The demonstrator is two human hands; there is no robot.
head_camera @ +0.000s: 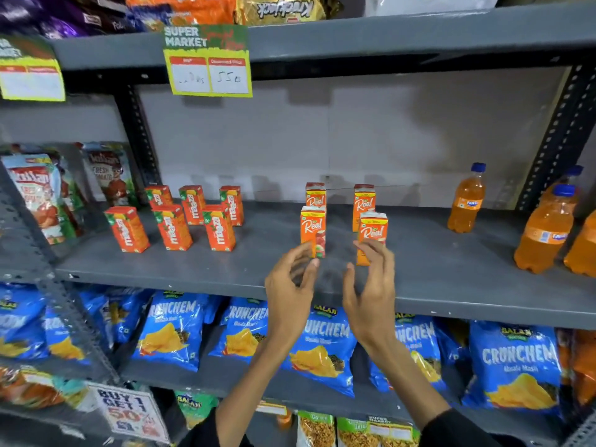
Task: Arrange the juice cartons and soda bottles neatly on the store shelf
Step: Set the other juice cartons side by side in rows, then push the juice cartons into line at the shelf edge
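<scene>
The light is bright and even, coming from above and in front. Soft grey shadows fall on the back wall (354, 133) behind the cartons (312, 230). Shelf (193, 269) lines bend near the edges. The corners look blurry, and the hands (290, 285) are a little smeared.

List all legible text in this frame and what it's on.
"SUPER MARKET": price tag on the upper shelf edge; handwritten prices blurred, maybe "55".
"maaza": red cartons.
"Real": orange cartons.
"FANTA": orange soda bottle.
"CRUNCHEM": blue chip bags.
"BUY 1 GET 1 50%": sign.
Inverted "Krackjack": gold pack.
Pouch print: blurred.
</scene>
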